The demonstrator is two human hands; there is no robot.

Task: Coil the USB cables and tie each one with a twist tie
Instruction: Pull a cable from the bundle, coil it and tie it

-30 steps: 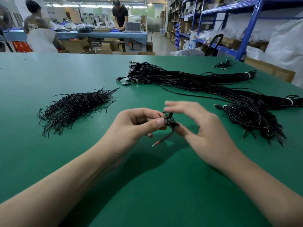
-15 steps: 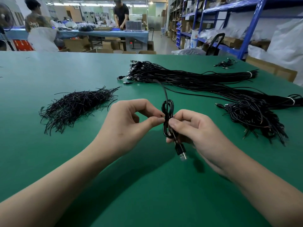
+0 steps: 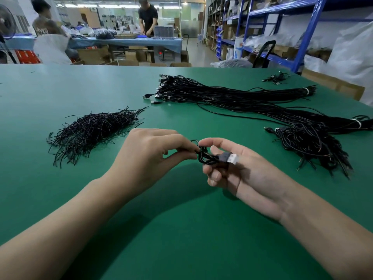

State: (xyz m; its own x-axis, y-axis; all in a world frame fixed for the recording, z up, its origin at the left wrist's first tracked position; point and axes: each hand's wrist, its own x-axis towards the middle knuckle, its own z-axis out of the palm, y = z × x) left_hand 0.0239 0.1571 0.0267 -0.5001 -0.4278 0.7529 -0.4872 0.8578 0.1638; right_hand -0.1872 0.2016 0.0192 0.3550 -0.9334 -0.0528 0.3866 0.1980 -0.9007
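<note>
A small coil of black USB cable (image 3: 206, 157) sits between both hands above the green table (image 3: 181, 229). My right hand (image 3: 240, 168) is palm up and holds the coil, with the silver USB plug (image 3: 232, 158) lying across its fingers. My left hand (image 3: 153, 156) pinches the coil's left side with thumb and forefinger. A heap of black twist ties (image 3: 94, 132) lies to the left. A long bundle of straight USB cables (image 3: 232, 96) stretches across the far right of the table. A pile of coiled cables (image 3: 314, 146) lies at the right.
A few loose cables (image 3: 275, 78) lie at the far right corner. Blue shelving (image 3: 282, 27) with boxes stands behind on the right. Two people (image 3: 148, 17) work at a blue-covered table in the background.
The coil, held upright with the plug hanging down, has been turned flat so the plug now lies on my right palm. Both hands have dropped slightly toward the table.
</note>
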